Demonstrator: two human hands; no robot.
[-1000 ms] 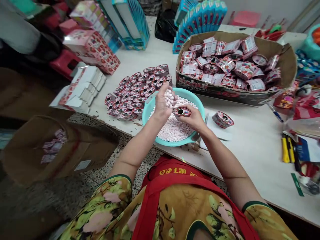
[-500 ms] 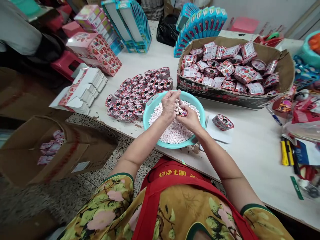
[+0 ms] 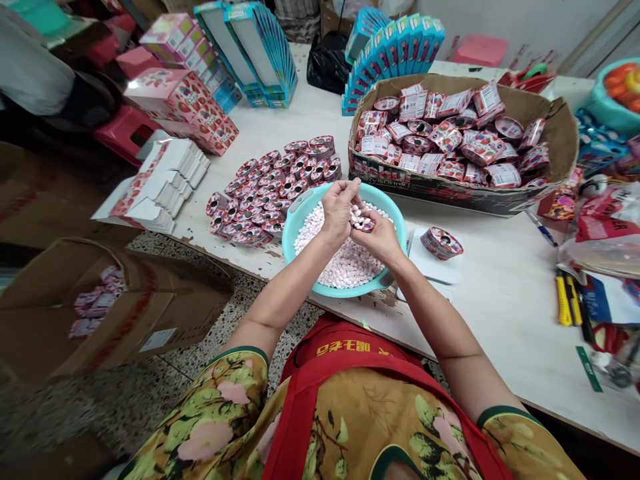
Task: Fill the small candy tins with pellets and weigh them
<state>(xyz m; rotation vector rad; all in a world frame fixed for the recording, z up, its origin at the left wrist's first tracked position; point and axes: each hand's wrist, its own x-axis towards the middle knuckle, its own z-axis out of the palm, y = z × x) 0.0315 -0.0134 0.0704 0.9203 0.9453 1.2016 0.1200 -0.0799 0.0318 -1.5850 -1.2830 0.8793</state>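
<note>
Over a turquoise basin (image 3: pixel 291 248) of small pale pink candies (image 3: pixel 350 267), my two hands meet. My right hand (image 3: pixel 381 239) is closed round a small red printed box (image 3: pixel 369 225), its top facing up and partly hidden by my fingers. My left hand (image 3: pixel 339 207) is cupped with fingers bent over that box, and pale candies (image 3: pixel 359 216) show between the hands. One more printed box (image 3: pixel 441 243) with a hole in its top stands to the right of the basin, on white card (image 3: pixel 425 263).
Several open-topped boxes (image 3: pixel 270 190) stand grouped left of the basin. Behind, a cardboard tray (image 3: pixel 430 187) is heaped with printed boxes. Folded cartons (image 3: pixel 163 180) lie at left, near an open carton (image 3: pixel 150 313) on the floor. Yellow cutters (image 3: pixel 565 300) lie at right.
The view has shifted slightly, so the table things sit a little further left. My hands stay together over the basin, with fewer candies showing between them.
</note>
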